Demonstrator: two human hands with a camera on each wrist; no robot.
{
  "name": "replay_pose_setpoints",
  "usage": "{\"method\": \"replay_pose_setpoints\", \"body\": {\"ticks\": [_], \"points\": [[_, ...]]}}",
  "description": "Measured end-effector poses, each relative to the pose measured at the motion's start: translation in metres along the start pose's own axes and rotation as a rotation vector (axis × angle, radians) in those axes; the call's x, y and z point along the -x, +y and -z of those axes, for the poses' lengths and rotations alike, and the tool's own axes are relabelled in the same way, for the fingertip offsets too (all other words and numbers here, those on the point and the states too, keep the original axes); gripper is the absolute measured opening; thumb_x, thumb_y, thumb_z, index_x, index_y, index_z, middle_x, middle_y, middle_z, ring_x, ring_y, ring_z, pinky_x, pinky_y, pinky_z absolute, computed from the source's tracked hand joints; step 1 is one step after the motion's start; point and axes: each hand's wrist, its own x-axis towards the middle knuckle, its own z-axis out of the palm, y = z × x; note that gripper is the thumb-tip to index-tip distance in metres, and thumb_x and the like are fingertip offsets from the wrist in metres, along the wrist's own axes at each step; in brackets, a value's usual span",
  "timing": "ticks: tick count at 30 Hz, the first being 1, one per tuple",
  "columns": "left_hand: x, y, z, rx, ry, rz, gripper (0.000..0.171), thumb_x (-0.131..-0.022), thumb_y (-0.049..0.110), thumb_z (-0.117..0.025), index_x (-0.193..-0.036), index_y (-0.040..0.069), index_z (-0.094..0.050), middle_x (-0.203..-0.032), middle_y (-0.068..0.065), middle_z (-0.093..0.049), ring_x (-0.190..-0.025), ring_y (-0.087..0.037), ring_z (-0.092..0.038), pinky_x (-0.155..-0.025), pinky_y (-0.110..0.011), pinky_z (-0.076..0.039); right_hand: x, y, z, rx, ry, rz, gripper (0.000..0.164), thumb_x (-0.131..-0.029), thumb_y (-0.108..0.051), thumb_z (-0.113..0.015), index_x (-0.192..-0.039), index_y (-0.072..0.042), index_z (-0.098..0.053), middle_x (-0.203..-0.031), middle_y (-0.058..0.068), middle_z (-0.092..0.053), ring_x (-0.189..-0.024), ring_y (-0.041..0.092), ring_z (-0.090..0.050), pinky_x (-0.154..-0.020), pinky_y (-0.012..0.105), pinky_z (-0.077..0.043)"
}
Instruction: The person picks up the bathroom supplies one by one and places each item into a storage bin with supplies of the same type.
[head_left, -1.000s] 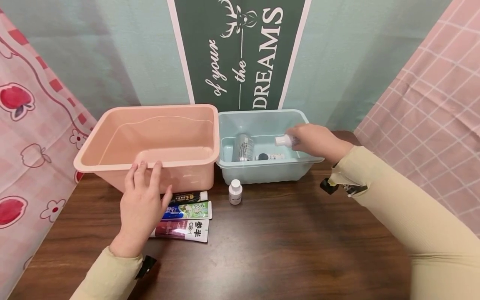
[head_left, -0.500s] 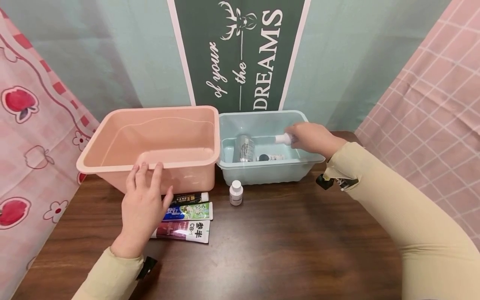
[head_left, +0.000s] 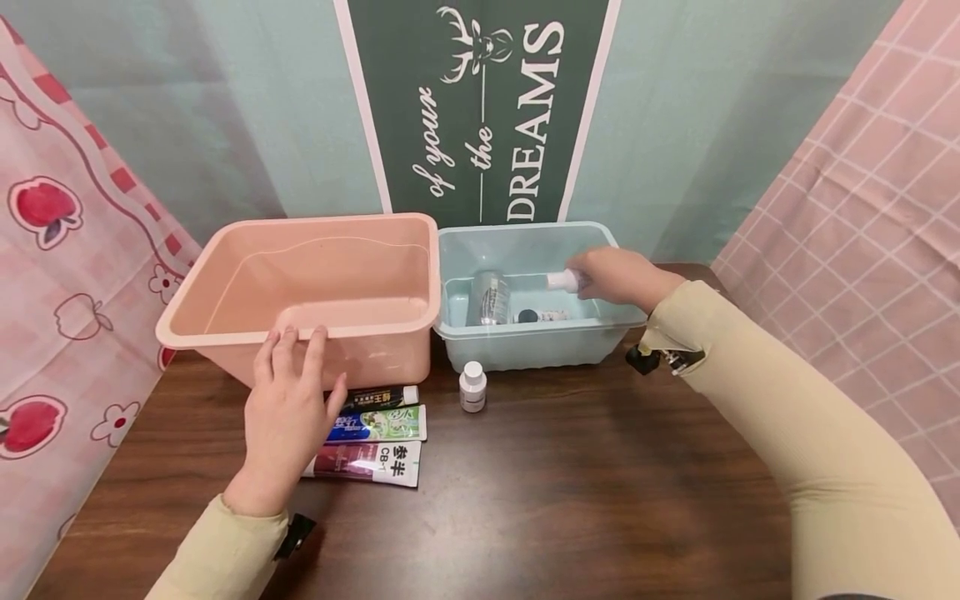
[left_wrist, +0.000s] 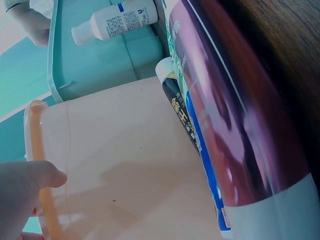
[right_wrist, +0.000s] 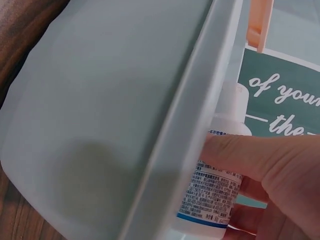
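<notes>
My right hand (head_left: 618,275) grips a small white bottle (right_wrist: 212,192) with fine print and a blue band, tipped sideways inside the light-blue bin (head_left: 536,346). Below it in that bin lie a clear bottle (head_left: 491,298) and a small bottle with a black cap (head_left: 528,317). My left hand (head_left: 288,408) rests its fingertips on the front rim of the pink bin (head_left: 360,354), fingers fairly straight. Beside that hand lie a black tube (head_left: 378,397), a blue-and-green tube (head_left: 382,423) and a dark red tube (head_left: 367,462), partly covered by it.
A white-capped bottle (head_left: 472,387) stands upright on the dark wooden table (head_left: 570,492), in front of the gap between the bins. Behind the bins hangs a green curtain (head_left: 300,100); a pink checked cloth (head_left: 862,217) borders the right side.
My right hand, with the white bottle, has shifted slightly left within the blue bin, and its forearm has swung a little left. The left hand keeps its place on the pink rim.
</notes>
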Motion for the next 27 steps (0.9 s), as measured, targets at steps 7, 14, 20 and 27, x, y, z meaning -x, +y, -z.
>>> {"method": "replay_pose_setpoints", "body": {"ticks": [7, 14, 20, 27], "points": [[0.000, -0.001, 0.000, -0.010, -0.016, -0.006, 0.062, -0.077, 0.025, -0.065, -0.131, 0.000, -0.046, -0.123, -0.034, -0.041, -0.116, -0.053, -0.037, -0.068, -0.061, -0.047, -0.006, 0.004, 0.004, -0.018, -0.019, 0.033, 0.022, -0.078, -0.005, -0.071, -0.099, -0.004, -0.064, -0.086, 0.007, -0.064, -0.078, 0.024, -0.054, -0.074, 0.044, -0.046], [0.000, 0.001, 0.000, -0.009, -0.019, 0.000, 0.063, -0.076, 0.024, -0.067, -0.131, 0.000, -0.046, -0.124, -0.033, -0.042, -0.116, -0.053, -0.037, -0.070, -0.061, -0.047, -0.012, 0.008, 0.008, -0.029, -0.015, 0.057, 0.026, -0.075, -0.004, -0.073, -0.100, -0.001, -0.065, -0.088, 0.009, -0.065, -0.081, 0.025, -0.057, -0.077, 0.045, -0.046], [-0.001, 0.000, 0.000, -0.016, -0.032, -0.004, 0.061, -0.079, 0.026, -0.064, -0.131, 0.000, -0.046, -0.124, -0.034, -0.041, -0.116, -0.053, -0.037, -0.068, -0.060, -0.048, -0.018, 0.012, 0.010, -0.042, -0.047, 0.052, 0.031, -0.077, -0.004, -0.072, -0.106, 0.000, -0.064, -0.096, 0.012, -0.066, -0.088, 0.026, -0.059, -0.083, 0.045, -0.046], [0.000, 0.001, -0.001, -0.005, 0.007, 0.006, 0.063, -0.074, 0.024, -0.068, -0.129, 0.000, -0.048, -0.124, -0.033, -0.043, -0.116, -0.052, -0.039, -0.062, -0.061, -0.048, -0.024, 0.014, 0.008, -0.071, -0.079, 0.097, 0.029, -0.076, -0.002, -0.071, -0.104, 0.003, -0.064, -0.091, 0.012, -0.065, -0.083, 0.025, -0.057, -0.081, 0.043, -0.046]]}}
